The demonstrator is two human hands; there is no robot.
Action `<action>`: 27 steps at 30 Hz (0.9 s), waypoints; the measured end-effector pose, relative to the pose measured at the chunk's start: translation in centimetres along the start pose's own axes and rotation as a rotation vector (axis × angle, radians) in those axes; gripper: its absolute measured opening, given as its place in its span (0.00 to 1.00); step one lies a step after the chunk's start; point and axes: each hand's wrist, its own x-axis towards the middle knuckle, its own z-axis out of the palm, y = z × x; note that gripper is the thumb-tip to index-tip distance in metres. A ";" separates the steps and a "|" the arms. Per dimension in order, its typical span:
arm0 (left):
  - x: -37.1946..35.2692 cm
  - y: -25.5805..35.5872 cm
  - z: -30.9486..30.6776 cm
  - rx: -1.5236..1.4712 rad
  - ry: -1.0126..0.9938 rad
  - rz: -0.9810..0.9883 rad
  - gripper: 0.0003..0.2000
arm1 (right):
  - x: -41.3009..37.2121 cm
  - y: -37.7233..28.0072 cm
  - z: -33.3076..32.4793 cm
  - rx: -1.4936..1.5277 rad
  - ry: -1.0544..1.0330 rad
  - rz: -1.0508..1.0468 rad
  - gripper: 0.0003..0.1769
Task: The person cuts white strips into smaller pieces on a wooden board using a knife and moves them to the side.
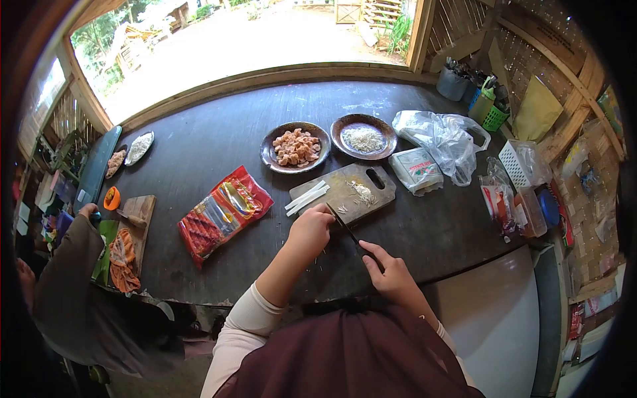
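My right hand (387, 266) grips the handle of a knife (344, 226), whose dark blade slants up and left to the near edge of the cutting board (326, 184). By the blade's tip, my left hand (312, 227) is closed, fingertips pinched together; what they hold, if anything, is too small to make out. Long white strips (307, 198) lie on the board's left part. Pale thin shreds (362, 193) are heaped near its handle hole. Beyond the board stand a bowl of orange-brown chunks (296, 148) and a brown plate (387, 150) holding pale shreds.
Left of the board lies a red printed packet (225, 213). A white plastic bag (443, 138) and a white packet (417, 171) sit to the right, near a white basket (514, 164). At far left, a co-worker's sleeve (74, 247) reaches beside another wooden board (141, 213).
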 end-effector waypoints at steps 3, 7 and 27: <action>0.0 -0.1 0.0 -0.006 -0.002 -0.002 0.09 | 0.0 0.0 0.0 0.005 -0.003 -0.010 0.20; 0.1 -0.1 0.1 -0.001 -0.011 -0.010 0.09 | 0.4 0.5 0.4 0.003 0.020 -0.048 0.19; -0.2 0.0 0.0 0.084 -0.007 0.045 0.11 | 2.0 0.9 0.6 -0.063 0.032 -0.123 0.19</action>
